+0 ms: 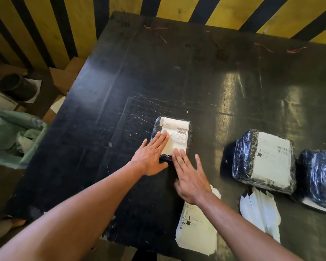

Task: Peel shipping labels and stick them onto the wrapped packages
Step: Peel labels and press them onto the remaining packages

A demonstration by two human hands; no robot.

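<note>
Two bare hands worked over the scuffed black tabletop [120, 81], which filled most of the view, with yellow-and-black striped boards behind it. Right of centre sat two larger parcels in shiny black plastic wrap: one [263, 161] already bore a pale label, and one [318, 178] at the frame edge was cut off, its label only partly visible. At the near edge lay a stack of unpeeled cream label sheets [196, 228], with a loose pile of white backing papers [260, 211] just beside it to the right.

The working item was a small black plastic-wrapped package [172, 138] near the table centre, wearing a white barcode shipping label [175, 136] that covered most of its top face. Its long axis ran away from the person, tilted slightly right.

The left hand [151, 157] lay flat, fingers straight, fingertips pressing the label's left side and palm over the package's near-left corner; it gripped nothing. The right hand [190, 178] was also flat and spread, gripping nothing, with only its fingertips at the label's near edge. Whether they touched was unclear.

The package lay ahead of both palms, with the left hand nearer and further onto it. Likely step: smoothing the label down, then moving the package toward the finished ones at right.
</note>
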